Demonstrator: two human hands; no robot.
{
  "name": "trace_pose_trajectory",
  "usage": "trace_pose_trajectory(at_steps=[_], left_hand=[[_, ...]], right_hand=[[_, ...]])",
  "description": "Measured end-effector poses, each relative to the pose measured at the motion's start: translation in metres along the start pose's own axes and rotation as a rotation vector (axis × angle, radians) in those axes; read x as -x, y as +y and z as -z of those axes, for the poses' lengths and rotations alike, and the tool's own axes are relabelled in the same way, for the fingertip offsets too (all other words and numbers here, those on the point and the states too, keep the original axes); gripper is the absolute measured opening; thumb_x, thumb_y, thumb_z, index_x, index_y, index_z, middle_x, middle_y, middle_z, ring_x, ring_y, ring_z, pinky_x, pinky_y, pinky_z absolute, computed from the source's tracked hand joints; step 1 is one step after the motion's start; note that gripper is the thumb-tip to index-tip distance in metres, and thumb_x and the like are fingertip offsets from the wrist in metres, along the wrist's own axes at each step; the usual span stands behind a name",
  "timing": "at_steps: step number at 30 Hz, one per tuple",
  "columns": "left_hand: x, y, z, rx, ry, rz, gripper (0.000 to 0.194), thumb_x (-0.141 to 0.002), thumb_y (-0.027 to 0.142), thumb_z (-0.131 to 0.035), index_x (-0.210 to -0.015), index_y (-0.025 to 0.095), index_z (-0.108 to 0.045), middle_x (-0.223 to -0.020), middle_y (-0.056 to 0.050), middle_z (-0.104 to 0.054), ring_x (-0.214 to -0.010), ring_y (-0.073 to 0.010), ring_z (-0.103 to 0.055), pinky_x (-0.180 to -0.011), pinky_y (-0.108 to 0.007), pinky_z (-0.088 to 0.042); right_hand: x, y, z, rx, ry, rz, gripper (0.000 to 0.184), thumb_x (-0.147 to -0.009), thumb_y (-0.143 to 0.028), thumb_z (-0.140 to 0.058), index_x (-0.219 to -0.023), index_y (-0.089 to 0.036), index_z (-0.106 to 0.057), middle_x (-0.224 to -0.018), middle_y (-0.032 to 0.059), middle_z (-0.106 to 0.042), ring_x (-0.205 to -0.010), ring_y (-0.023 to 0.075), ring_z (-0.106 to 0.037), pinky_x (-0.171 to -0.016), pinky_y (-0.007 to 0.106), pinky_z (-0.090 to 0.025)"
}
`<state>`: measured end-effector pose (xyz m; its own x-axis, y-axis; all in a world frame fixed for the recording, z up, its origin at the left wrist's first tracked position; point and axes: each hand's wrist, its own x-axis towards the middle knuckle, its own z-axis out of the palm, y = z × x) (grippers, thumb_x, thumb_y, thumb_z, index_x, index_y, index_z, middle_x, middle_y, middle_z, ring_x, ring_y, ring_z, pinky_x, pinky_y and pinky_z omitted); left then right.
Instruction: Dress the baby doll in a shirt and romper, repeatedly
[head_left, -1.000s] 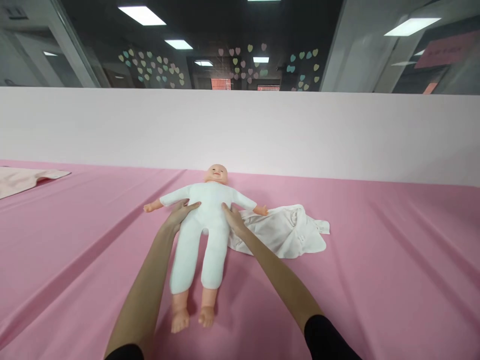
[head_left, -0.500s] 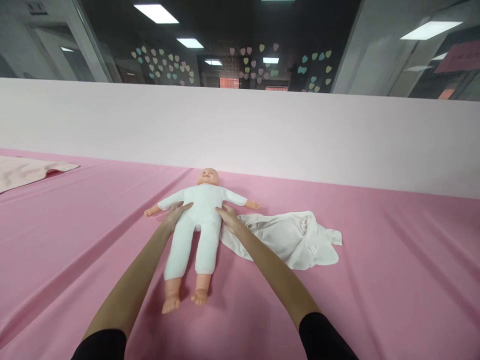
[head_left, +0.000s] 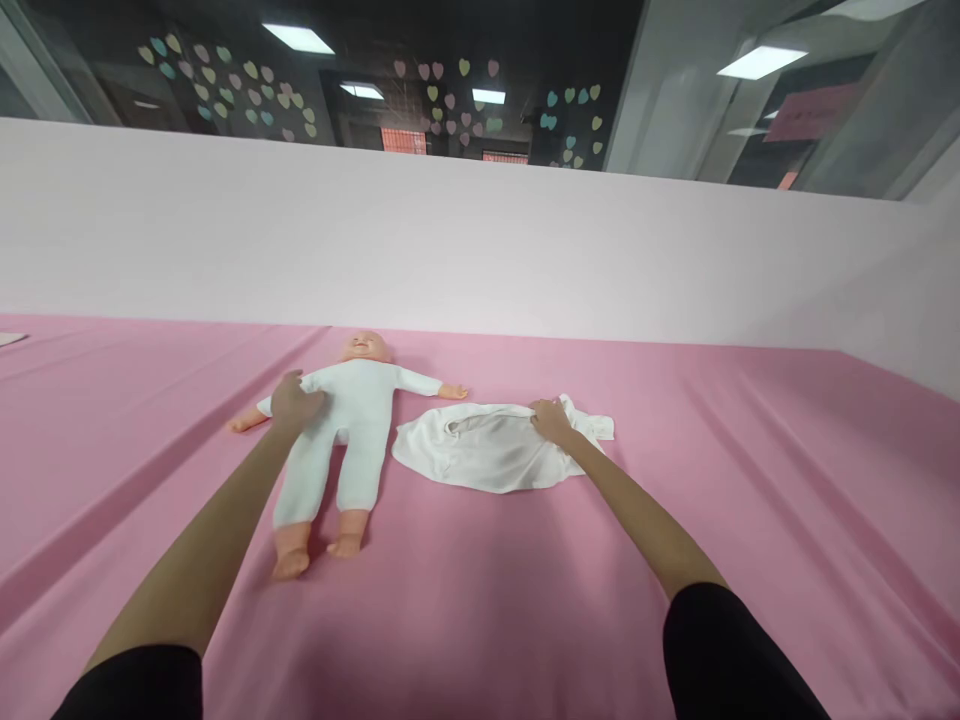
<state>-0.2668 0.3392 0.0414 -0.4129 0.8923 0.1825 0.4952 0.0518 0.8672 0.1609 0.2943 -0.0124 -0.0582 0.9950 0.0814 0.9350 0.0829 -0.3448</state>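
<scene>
A baby doll (head_left: pixel 352 395) in a white bodysuit lies on its back, arms spread and bare feet toward me. My left hand (head_left: pixel 298 403) is at the doll's side, over its arm, with thumb and fingers apart. To the doll's right, a crumpled white cloth (head_left: pixel 480 450) lies spread out, with a small tab at its far right end. The fingers of my right hand (head_left: pixel 551 420) are closed on the cloth's upper edge, toward its right end. Part of the doll's arm is hidden behind my left hand.
A pink sheet (head_left: pixel 465 600) with a few creases covers the surface. Behind it stands a low white wall (head_left: pixel 480 250), topped by glass with heart stickers. The corner of a pale cloth (head_left: pixel 10 339) shows at the far left edge.
My right hand has left the doll's side and moved right to grip the white cloth. My left hand has shifted up toward the doll's arm. The view has turned right.
</scene>
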Motion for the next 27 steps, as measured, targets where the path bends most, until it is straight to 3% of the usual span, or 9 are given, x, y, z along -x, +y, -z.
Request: trace_pose_trajectory(at_steps=[2, 4, 8, 9, 13, 16, 18, 23, 27], left_hand=[[0.023, 0.023, -0.015, -0.055, -0.011, -0.164, 0.047, -0.066, 0.005, -0.061, -0.11, 0.014, -0.049, -0.123, -0.008, -0.052, -0.124, -0.0264, -0.037, -0.108, -0.041, -0.022], [0.06, 0.05, -0.036, -0.058, -0.141, -0.268, 0.04, -0.065, 0.012, -0.064, -0.103, 0.017, -0.055, -0.114, -0.005, -0.059, -0.112, -0.0222, -0.05, -0.102, -0.032, -0.032], [0.155, 0.105, -0.069, -0.134, -0.833, -0.746, 0.035, -0.069, 0.034, -0.064, -0.101, 0.023, -0.059, -0.111, -0.004, -0.061, -0.107, -0.0225, -0.053, -0.093, -0.032, -0.039], [0.177, 0.118, -0.069, -0.192, -0.908, -0.846, 0.028, -0.072, 0.035, -0.06, -0.097, 0.022, -0.059, -0.102, -0.003, -0.063, -0.097, -0.0212, -0.057, -0.086, -0.031, -0.042], [0.243, 0.159, -0.04, -0.31, -0.989, -1.01, 0.022, -0.08, 0.04, -0.051, -0.073, 0.018, -0.052, -0.07, -0.001, -0.057, -0.066, -0.0157, -0.054, -0.061, -0.027, -0.041], [0.273, 0.178, -0.007, -0.111, -1.117, -1.005, 0.018, -0.081, 0.035, -0.051, -0.088, 0.018, -0.052, -0.085, -0.003, -0.059, -0.076, -0.0152, -0.055, -0.065, -0.026, -0.042], [0.291, 0.185, 0.011, 0.0, -1.326, -0.948, 0.015, -0.084, 0.029, -0.047, -0.091, 0.017, -0.053, -0.09, -0.005, -0.059, -0.081, -0.0153, -0.055, -0.068, -0.027, -0.043], [0.331, 0.183, 0.045, 0.102, -1.817, -0.804, 0.015, -0.082, 0.031, -0.05, -0.077, 0.018, -0.054, -0.066, 0.0, -0.055, -0.059, -0.0106, -0.048, -0.054, -0.022, -0.04], [0.345, 0.178, 0.072, 0.111, -1.856, -1.095, 0.012, -0.075, 0.029, -0.053, -0.066, 0.02, -0.052, -0.057, 0.0, -0.052, -0.055, -0.0127, -0.047, -0.054, -0.024, -0.041]], right_hand=[[0.021, -0.011, -0.003, 0.082, -0.01, 0.066, 0.027, -0.081, -0.008, -0.042, -0.1, -0.011, -0.062, -0.109, 0.0149, -0.061, -0.109, 0.0256, -0.051, -0.101, 0.041, -0.025], [0.042, -0.029, -0.001, 0.129, -0.018, 0.131, 0.028, -0.082, -0.01, -0.041, -0.103, -0.012, -0.06, -0.107, 0.014, -0.061, -0.103, 0.0245, -0.053, -0.092, 0.036, -0.033], [0.092, -0.064, 0.029, 0.254, -0.045, 0.377, 0.024, -0.085, -0.017, -0.043, -0.105, -0.016, -0.056, -0.097, 0.0093, -0.063, -0.085, 0.0208, -0.057, -0.07, 0.029, -0.037], [0.107, -0.07, 0.042, 0.303, -0.047, 0.471, 0.024, -0.086, -0.019, -0.043, -0.106, -0.016, -0.055, -0.095, 0.0084, -0.063, -0.082, 0.0196, -0.057, -0.066, 0.028, -0.035], [0.174, -0.089, 0.102, 0.424, -0.058, 0.646, 0.017, -0.086, -0.018, -0.042, -0.095, -0.016, -0.057, -0.081, 0.0052, -0.064, -0.066, 0.0151, -0.055, -0.053, 0.026, -0.027], [0.224, -0.102, 0.145, 0.388, -0.061, 0.696, 0.011, -0.084, -0.02, -0.046, -0.082, -0.017, -0.055, -0.071, 0.0021, -0.061, -0.058, 0.0129, -0.052, -0.048, 0.024, -0.022], [0.255, -0.113, 0.166, 0.307, -0.049, 0.75, 0.009, -0.083, -0.019, -0.047, -0.078, -0.017, -0.054, -0.066, -0.0001, -0.059, -0.054, 0.0109, -0.049, -0.046, 0.023, -0.021], [0.332, -0.145, 0.19, 0.091, -0.055, 0.803, 0.013, -0.084, -0.018, -0.048, -0.071, -0.02, -0.049, -0.061, -0.0041, -0.056, -0.045, 0.0066, -0.043, -0.04, 0.022, -0.023], [0.373, -0.154, 0.189, 0.102, -0.161, 0.858, 0.021, -0.086, -0.016, -0.046, -0.065, -0.021, -0.046, -0.051, -0.0078, -0.053, -0.031, 0.0048, -0.029, -0.029, 0.023, -0.016]])
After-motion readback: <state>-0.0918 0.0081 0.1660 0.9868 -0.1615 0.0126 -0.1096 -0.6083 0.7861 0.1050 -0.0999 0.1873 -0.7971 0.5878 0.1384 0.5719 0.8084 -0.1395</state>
